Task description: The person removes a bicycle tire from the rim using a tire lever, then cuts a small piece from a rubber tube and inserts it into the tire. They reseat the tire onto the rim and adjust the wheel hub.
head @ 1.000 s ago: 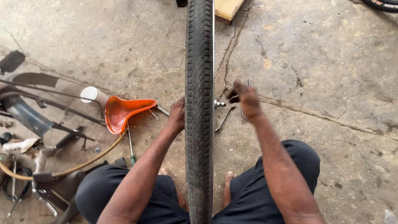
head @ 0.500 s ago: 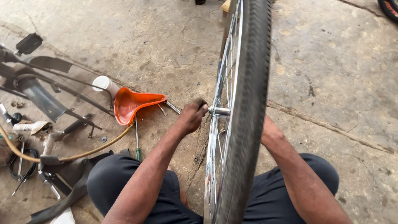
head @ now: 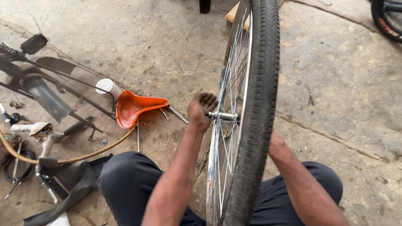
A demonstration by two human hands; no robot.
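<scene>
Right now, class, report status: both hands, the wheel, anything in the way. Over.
Left hand gripping the axle. Right hand hidden behind the wheel. Wheel upright between the knees. Orange saddle lies on the floor left of it, apart.

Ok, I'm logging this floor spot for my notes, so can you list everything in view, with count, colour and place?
bicycle wheel: one, black tyre on a silver spoked rim, upright at centre, tilted a little
axle: one, silver, at the hub, sticking out toward the left hand
orange saddle shell: one, upturned on the floor, left of the wheel
white container: one, beside the saddle shell
mudguard: one, dark grey, far left
hose: one, tan, curving across lower left
second tyre: one, black, top right corner, partly cut off
concrete floor: grey, cracked
left hand: at the axle end
right hand: hidden behind the wheel; only the forearm shows
</scene>
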